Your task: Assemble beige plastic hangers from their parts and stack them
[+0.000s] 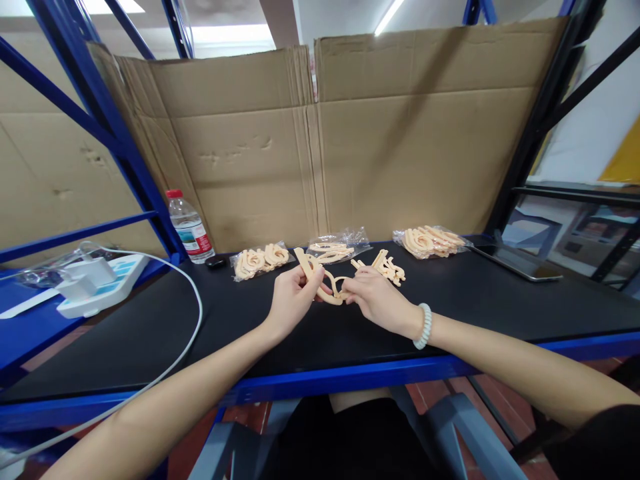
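Observation:
My left hand [295, 298] is closed around a pale, wood-coloured curved piece [327, 293], whose straight end sticks up past the thumb. Fingers of my right hand [377, 298] pinch the piece's right end, where a thin loop shows; whether that loop is a separate part I cannot tell. Both hands are just above the black tabletop. Several loose pale pieces [393, 268] lie right behind my right hand. Beyond my left hand is an opened clear bag [345, 241] with pale pieces on it.
Bagged pale pieces lie at left [260, 260] and right [431, 241]. A red-capped water bottle [191, 230] stands at back left beside a small black object [215, 262]. A power strip [103, 283] trails a white cable [197, 320]. A dark tablet [517, 261] lies right; cardboard [400, 133] walls the back.

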A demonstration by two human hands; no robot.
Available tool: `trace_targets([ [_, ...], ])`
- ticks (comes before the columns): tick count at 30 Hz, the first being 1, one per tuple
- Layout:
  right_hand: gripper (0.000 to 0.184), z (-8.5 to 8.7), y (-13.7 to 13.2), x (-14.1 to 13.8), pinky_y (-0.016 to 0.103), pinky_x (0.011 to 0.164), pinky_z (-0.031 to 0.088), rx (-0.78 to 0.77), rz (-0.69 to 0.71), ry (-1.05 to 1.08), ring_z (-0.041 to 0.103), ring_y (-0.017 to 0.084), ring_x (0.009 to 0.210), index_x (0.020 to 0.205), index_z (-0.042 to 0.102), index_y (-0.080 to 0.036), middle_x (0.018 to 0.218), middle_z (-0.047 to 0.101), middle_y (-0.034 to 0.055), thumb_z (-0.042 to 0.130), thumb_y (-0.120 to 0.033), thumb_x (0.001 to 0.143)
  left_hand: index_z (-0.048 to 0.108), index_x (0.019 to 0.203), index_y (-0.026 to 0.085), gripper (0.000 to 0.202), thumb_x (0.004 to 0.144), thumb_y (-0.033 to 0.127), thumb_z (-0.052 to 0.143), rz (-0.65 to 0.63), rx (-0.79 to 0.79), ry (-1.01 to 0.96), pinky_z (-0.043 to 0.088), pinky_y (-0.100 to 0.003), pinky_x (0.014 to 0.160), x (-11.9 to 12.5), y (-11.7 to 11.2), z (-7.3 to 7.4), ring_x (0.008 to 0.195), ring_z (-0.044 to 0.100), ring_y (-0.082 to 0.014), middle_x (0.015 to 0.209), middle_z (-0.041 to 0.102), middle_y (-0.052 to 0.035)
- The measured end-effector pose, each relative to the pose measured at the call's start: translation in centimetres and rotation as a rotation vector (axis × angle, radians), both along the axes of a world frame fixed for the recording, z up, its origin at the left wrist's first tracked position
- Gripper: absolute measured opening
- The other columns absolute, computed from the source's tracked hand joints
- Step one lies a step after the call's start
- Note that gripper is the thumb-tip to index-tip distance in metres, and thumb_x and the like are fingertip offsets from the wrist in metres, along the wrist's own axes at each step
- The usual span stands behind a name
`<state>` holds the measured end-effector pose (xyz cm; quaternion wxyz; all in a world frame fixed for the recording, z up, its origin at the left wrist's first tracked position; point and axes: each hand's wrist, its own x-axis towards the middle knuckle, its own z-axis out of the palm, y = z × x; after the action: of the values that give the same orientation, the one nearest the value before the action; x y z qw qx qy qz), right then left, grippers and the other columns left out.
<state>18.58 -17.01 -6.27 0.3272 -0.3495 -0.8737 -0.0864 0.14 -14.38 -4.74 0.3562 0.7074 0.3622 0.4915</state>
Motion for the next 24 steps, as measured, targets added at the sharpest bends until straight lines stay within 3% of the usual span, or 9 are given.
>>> trace_targets([
  [19, 0.024, -0.4, 0.2, 0.1, 0.033, 0.08, 0.041, 0.156, 0.055, 0.019, 0.047, 0.015, 0.064, 0.072, 0.048, -0.019, 0.066, 0.055, 0.0005, 0.039, -0.001, 0.083, 0.063, 0.075, 0.011, 0.029, 0.081, 0.039, 0.058, 0.018, -0.023, -0.038, 0.05, -0.021, 0.046, -0.1, -0.1, 0.2, 0.048, 0.063, -0.015, 0.057, 0.068, -0.0045],
  [24, 0.029, 0.0, 0.7, 1.4, 0.039, 0.09, 0.042, 0.275, -0.019, 0.042, 0.05, 0.016, 0.067, 0.075, 0.051, -0.021, 0.068, 0.056, 0.0014, 0.032, -0.003, 0.087, 0.061, 0.072, 0.013, 0.031, 0.081, 0.042, 0.058, 0.133, 0.047, -0.075, 0.049, -0.022, 0.048, -1.1, 0.7, 0.6, 0.049, 0.064, -0.016, 0.056, 0.067, -0.0042],
])
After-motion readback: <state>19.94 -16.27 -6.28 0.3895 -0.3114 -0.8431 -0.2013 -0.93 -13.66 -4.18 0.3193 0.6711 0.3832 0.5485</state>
